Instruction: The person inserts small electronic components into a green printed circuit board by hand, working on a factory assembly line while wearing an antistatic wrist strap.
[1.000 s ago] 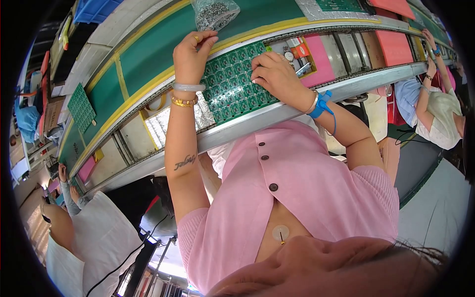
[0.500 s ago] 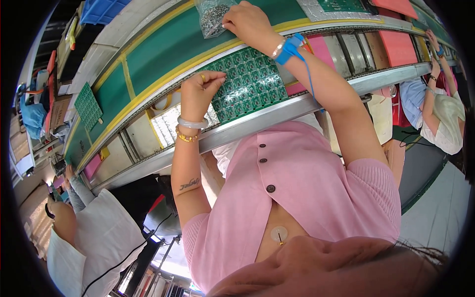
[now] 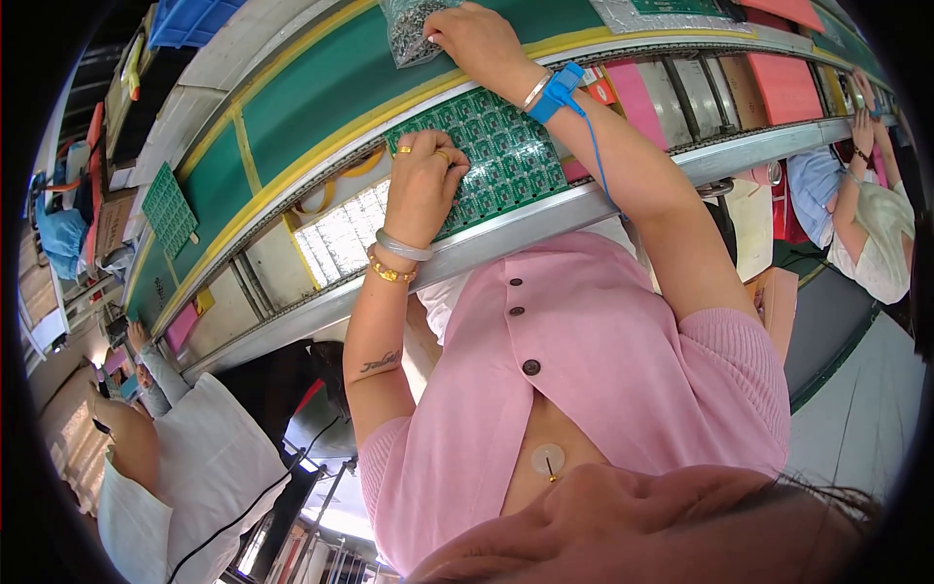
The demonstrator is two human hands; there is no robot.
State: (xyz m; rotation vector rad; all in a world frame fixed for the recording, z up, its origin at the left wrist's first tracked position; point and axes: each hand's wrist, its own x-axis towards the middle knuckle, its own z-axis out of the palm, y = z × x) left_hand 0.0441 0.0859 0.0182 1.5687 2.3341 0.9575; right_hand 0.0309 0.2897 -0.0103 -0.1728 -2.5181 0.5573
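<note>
A green panel of many small circuit boards (image 3: 511,146) lies across the rails in front of me. My left hand (image 3: 425,185) is over the panel's left part, fingers curled and pinched down at its surface; anything between the fingertips is too small to make out. Beyond the panel, a clear plastic bag (image 3: 416,27) of small metal parts sits on the green belt. My right hand (image 3: 479,51), with a blue wrist strap (image 3: 559,92) on its wrist, reaches to the bag. Its fingertips are closed at the bag's right side, and what they grip is hidden.
A metal rail (image 3: 525,216) runs between my body and the panel. Another green circuit panel (image 3: 171,212) rests farther left on the belt (image 3: 311,122). The strap's blue cord (image 3: 600,156) hangs by my right forearm. Other people work at the left and right.
My left hand has moved right and slightly nearer me over the panel, its fingers now turned down onto it. My right hand has shifted slightly left and stays at the bag.
</note>
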